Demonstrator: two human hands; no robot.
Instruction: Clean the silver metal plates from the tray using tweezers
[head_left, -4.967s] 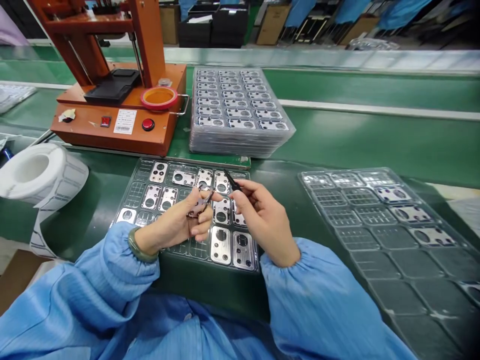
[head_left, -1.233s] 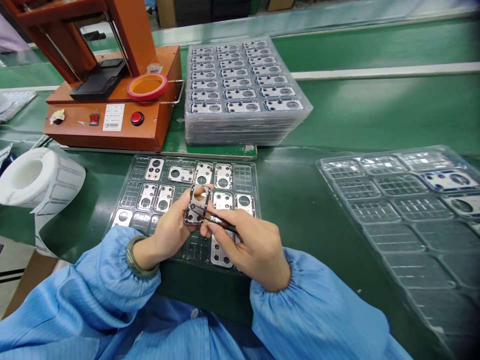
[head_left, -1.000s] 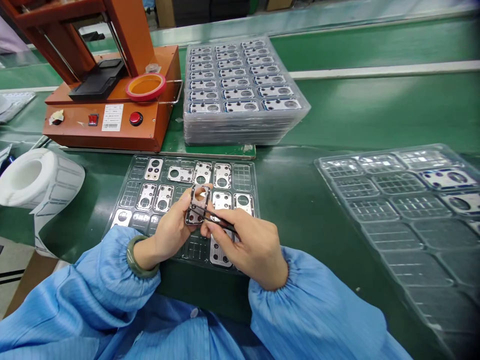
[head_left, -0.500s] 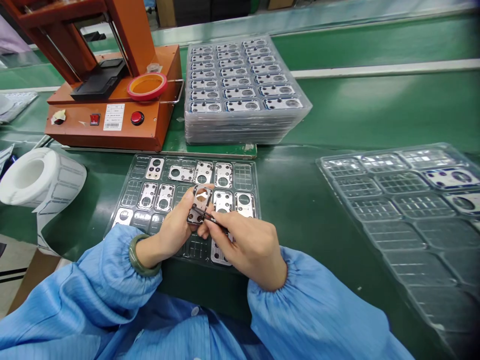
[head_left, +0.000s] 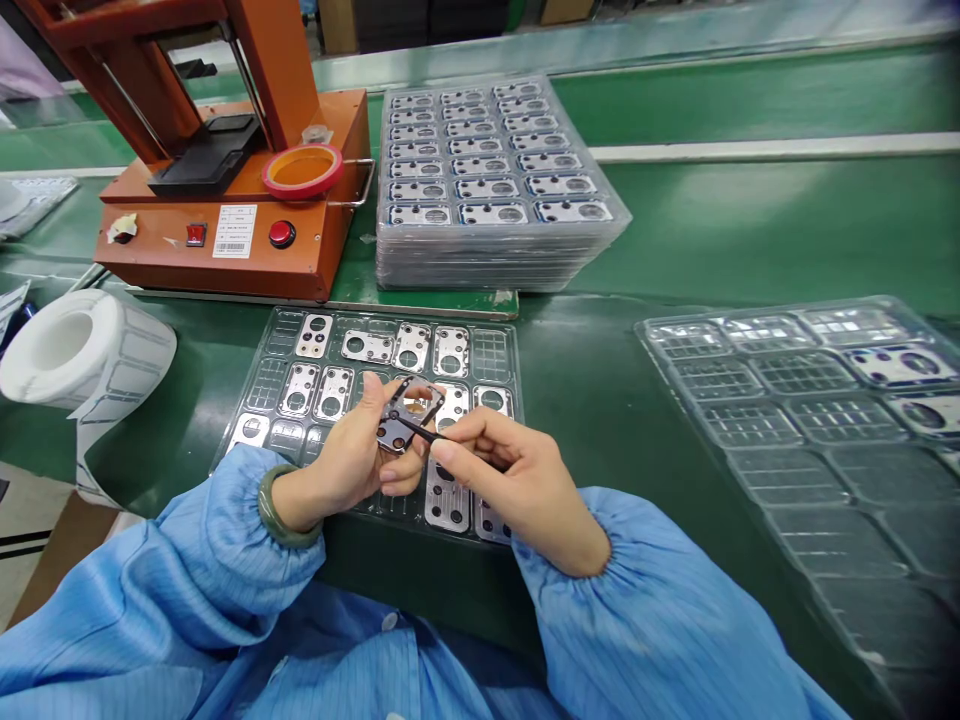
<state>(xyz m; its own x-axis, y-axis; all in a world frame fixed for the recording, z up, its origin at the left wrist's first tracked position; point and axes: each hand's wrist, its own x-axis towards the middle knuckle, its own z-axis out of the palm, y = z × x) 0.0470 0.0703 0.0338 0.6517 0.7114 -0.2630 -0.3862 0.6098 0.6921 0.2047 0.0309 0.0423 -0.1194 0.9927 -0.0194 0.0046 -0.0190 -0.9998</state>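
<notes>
My left hand (head_left: 360, 445) grips a small metal plate (head_left: 391, 432) by its edges, tilted over the tray. The plate has one large round opening and several small dark holes. In my right hand (head_left: 517, 475) is a pair of dark tweezers (head_left: 420, 431), pinched between thumb and fingers, the tip at the plate's face near a small hole. Beneath both hands lies a clear plastic tray (head_left: 281, 340), where several similar metal plates (head_left: 333, 393) sit in compartments. My hands cover part of this tray.
An orange press (head_left: 217, 235) with a roll of red tape (head_left: 302, 172) on it stands at the back left. Beside it rises a stack of filled trays (head_left: 495, 250). A roll of white labels (head_left: 112, 350) lies left, another clear tray (head_left: 795, 470) right.
The plate has turned and tilted in my left hand. My right hand has shifted slightly right, its tweezers still at the plate. The whole view has moved a little.
</notes>
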